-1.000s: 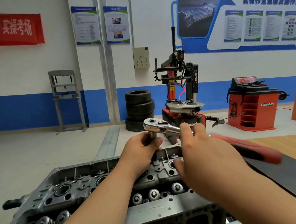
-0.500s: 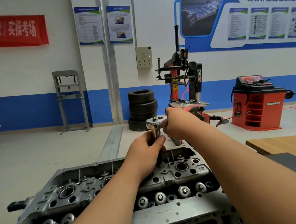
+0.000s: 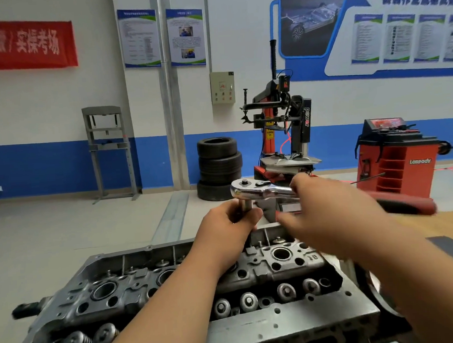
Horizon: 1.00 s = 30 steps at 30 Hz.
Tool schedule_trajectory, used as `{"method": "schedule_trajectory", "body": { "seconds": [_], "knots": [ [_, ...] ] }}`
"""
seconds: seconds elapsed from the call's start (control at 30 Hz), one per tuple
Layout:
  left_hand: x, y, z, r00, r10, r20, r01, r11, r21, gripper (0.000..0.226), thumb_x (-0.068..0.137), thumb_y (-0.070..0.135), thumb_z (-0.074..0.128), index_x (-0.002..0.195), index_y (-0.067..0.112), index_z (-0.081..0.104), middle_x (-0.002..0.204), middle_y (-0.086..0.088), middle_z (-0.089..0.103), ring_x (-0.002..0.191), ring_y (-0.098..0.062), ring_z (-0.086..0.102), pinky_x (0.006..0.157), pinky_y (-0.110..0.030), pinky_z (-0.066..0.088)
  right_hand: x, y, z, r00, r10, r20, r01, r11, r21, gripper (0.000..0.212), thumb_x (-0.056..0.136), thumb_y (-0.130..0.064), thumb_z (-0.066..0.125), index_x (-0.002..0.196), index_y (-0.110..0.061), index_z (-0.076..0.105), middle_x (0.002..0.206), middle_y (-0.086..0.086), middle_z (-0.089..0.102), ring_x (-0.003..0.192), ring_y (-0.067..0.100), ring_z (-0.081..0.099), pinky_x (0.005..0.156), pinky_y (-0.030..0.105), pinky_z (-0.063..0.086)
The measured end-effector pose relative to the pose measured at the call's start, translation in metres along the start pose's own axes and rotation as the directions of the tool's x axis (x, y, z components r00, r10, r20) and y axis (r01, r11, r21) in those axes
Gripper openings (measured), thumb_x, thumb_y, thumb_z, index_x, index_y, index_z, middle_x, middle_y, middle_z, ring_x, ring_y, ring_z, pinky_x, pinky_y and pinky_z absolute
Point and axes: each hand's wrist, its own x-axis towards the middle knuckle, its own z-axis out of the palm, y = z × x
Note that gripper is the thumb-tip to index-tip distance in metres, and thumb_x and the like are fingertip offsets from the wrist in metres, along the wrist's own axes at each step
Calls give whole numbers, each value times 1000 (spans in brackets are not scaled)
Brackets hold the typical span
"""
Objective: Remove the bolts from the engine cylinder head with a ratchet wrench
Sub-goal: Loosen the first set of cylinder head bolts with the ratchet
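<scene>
Moved: ratchet wrench (image 3: 263,191) swings back rightward | left hand (image 3: 228,224) pinches extension (image 3: 244,204) | right hand (image 3: 334,212) blurred, grip unclear | advice: keep extension upright

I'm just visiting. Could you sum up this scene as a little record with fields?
Setting: workshop, tyre stack and tyre changer behind
Workpiece: engine cylinder head
Tool: ratchet wrench atop an upright extension bar
Left hand: grips the extension bar
Right hand: on the wrench handle, blurred; grip unclear

Auto workshop: tyre changer (image 3: 278,131), stacked tyres (image 3: 219,167).
</scene>
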Motion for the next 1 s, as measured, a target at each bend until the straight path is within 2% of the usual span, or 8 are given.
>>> {"method": "schedule_trajectory", "body": {
  "seconds": [0.13, 0.23, 0.3, 0.43, 0.53, 0.8, 0.9, 1.0],
  "knots": [
    [1, -2, -1, 1000, 1, -23, 0, 1000, 5, 5, 89, 37, 66, 85, 38, 63, 89, 13, 71, 91, -5, 65, 84, -26, 49, 73, 3, 22, 990, -4, 143, -19, 987, 160, 18, 86, -28, 55, 94, -13, 61, 82, 5, 61, 75, 19, 59, 65, 34, 53],
    [1, -1, -2, 1000, 10, -20, -9, 999, 45, 5, 93, 37, 59, 89, 36, 60, 91, 13, 70, 87, 3, 62, 78, -19, 46, 108, -25, 40, 974, -96, 204, 56, 979, 194, 35, 89, -21, 55, 122, -10, 53, 114, 12, 54, 107, 29, 52, 96, 44, 45],
    [2, 0, -3, 1000, 13, -11, -12, 998, 68, 9, 95, 38, 55, 87, 35, 59, 84, 13, 70, 75, 11, 60, 66, -12, 41, 113, -35, 47, 970, -141, 198, 72, 945, 319, 41, 87, -13, 56, 128, -13, 47, 126, 12, 43, 114, 30, 44, 101, 41, 40],
    [3, 0, -2, 999, 30, 14, -30, 999, 43, 13, 94, 33, 58, 81, 32, 62, 74, 12, 70, 66, 11, 61, 56, -3, 40, 96, -16, 47, 987, -60, 147, 0, 926, 377, 39, 88, -15, 51, 125, -12, 42, 123, 10, 41, 87, 21, 53, 83, 35, 49],
    [4, -1, -1, 999, 30, 16, -30, 999, -14, 14, 93, 29, 62, 79, 29, 64, 72, 8, 70, 64, 5, 62, 55, -4, 41, 64, 3, 40, 995, 10, 103, -32, 976, 215, 48, 85, -28, 61, 124, -18, 35, 123, 8, 38, 87, 23, 56, 74, 38, 53],
    [2, -3, -2, 998, 40, 47, -38, 998, -43, 13, 91, 32, 63, 79, 26, 64, 72, 12, 71, 67, 7, 63, 64, -9, 42, -43, 8, 4, 979, -168, 112, 146, 973, 180, 86, 70, -68, 36, 140, -42, -7, 127, -22, 12, 74, -3, 52, 68, 16, 36],
    [2, -3, -1, 999, 34, 29, -34, 999, -3, 15, 92, 34, 62, 78, 29, 65, 75, 12, 71, 70, 2, 63, 74, -23, 47, -23, 9, 6, 982, -137, 130, 106, 970, 219, 86, 73, -65, 44, 145, -35, 6, 136, -11, 22, 78, 3, 50, 70, 17, 37],
    [3, -1, -1, 1000, 18, -9, -18, 1000, -12, 16, 91, 35, 64, 75, 30, 66, 74, 13, 71, 73, -2, 65, 73, -25, 49, 25, 17, 16, 986, -84, 145, 45, 966, 253, 58, 87, -38, 55, 139, -28, 30, 132, 1, 36, 82, 10, 49, 70, 21, 38]
  ]
}}
